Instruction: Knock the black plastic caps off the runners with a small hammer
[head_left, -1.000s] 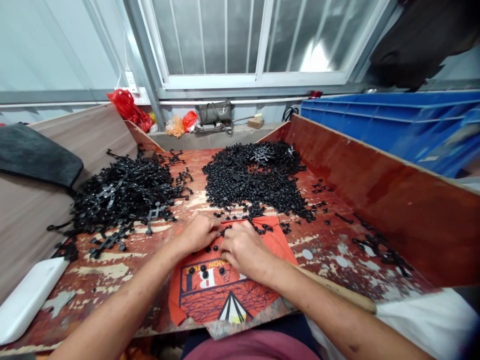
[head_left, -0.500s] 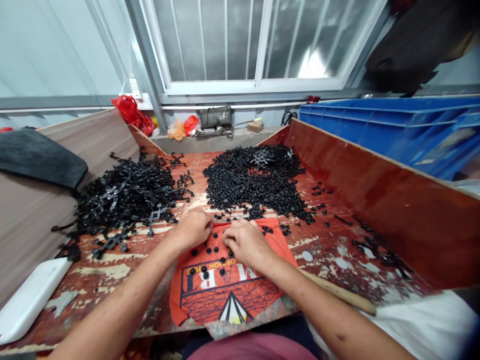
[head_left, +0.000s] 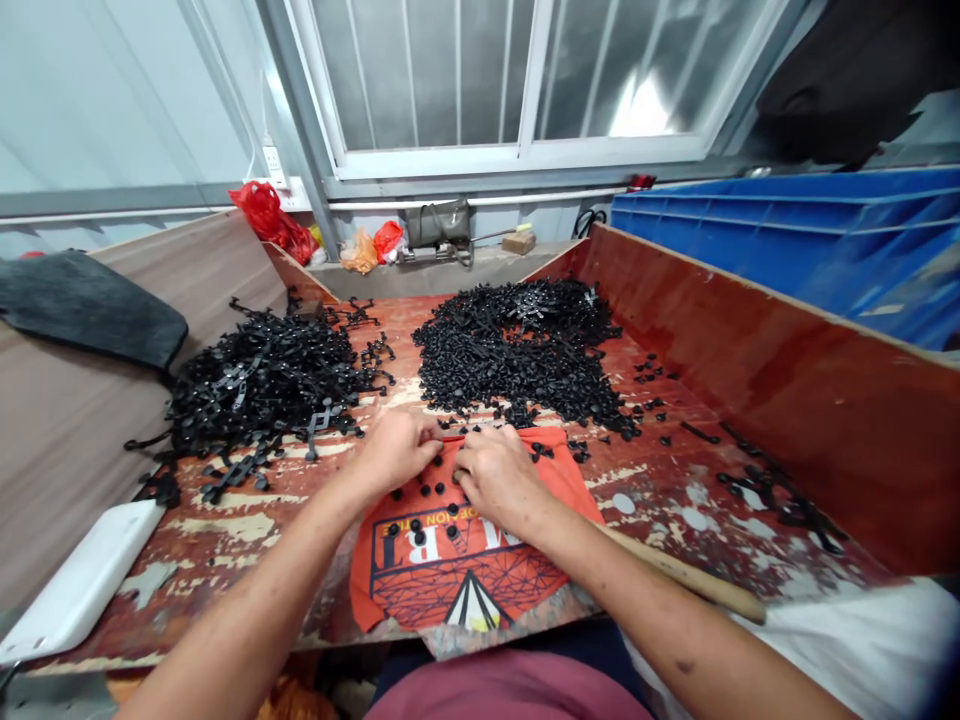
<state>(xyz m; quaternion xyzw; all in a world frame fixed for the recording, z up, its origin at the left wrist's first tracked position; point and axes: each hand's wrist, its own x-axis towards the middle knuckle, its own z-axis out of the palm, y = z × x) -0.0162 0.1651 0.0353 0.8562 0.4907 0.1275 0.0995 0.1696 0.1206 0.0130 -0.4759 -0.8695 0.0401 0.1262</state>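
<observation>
Work lightly with your left hand (head_left: 401, 448) and right hand (head_left: 499, 475), so black studs (head_left: 453, 532) on the orange cloth (head_left: 570, 487) don't scatter; whether either grip is closed, I cannot tell.

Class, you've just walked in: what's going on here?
A person's left hand and right hand are close together near the far edge of an orange cloth. Black pieces dot the cloth; whether the hands grip any is hidden. Farther back on the table sit a left heap and a right heap of black parts.
</observation>
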